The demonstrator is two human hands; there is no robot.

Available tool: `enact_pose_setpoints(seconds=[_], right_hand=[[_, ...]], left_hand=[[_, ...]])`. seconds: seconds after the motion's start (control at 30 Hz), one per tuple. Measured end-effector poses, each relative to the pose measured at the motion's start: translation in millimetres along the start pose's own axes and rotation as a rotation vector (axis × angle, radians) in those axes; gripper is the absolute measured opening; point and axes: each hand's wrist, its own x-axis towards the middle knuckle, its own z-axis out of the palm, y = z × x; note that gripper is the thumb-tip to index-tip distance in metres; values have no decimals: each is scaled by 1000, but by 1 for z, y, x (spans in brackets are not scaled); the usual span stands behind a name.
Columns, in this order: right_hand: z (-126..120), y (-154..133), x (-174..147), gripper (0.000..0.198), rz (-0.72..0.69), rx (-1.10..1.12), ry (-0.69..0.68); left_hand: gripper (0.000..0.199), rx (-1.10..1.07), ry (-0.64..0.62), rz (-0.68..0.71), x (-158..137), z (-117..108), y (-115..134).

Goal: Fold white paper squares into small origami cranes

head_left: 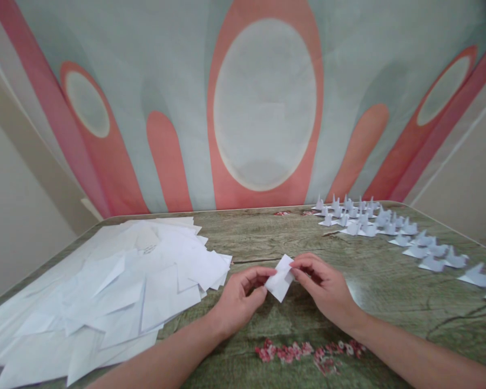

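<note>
A small white folded paper (281,282), roughly diamond-shaped, is held between my two hands above the middle of the table. My left hand (245,294) pinches its left corner between thumb and fingers. On the opposite side, my right hand (322,283) grips the upper right edge with thumb and fingertips. A crease or flap shows across the paper, but its exact folds are too small to make out.
A broad heap of loose white paper sheets (170,294) covers the table's left side. Rows of folded white paper birds (431,262) stand along the right. The wood-patterned table (243,232) bears printed pink flowers (287,351). Behind it hangs a patterned backdrop (267,108).
</note>
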Motion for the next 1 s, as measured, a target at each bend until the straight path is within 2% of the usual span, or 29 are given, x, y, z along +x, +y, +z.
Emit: enact_pose_setpoints(seconds=[0.27, 0.5, 0.73, 0.8, 1.0], right_hand=[[-1, 2, 0, 11, -32, -2, -47], [1, 6, -1, 9, -42, 54, -92], [0, 1, 0, 7, -63, 45, -104], [0, 0, 0, 8, -72, 36, -101], [2, 0, -3, 7, -174, -25, -121]], left_hand=[[25, -5, 31, -25, 1, -2, 2], [43, -44, -71, 31, 1, -3, -6], [66, -14, -158, 47, 2, 0, -1], [63, 32, -140, 65, 3, 1, -1], [36, 151, -7, 86, 4, 3, -8]])
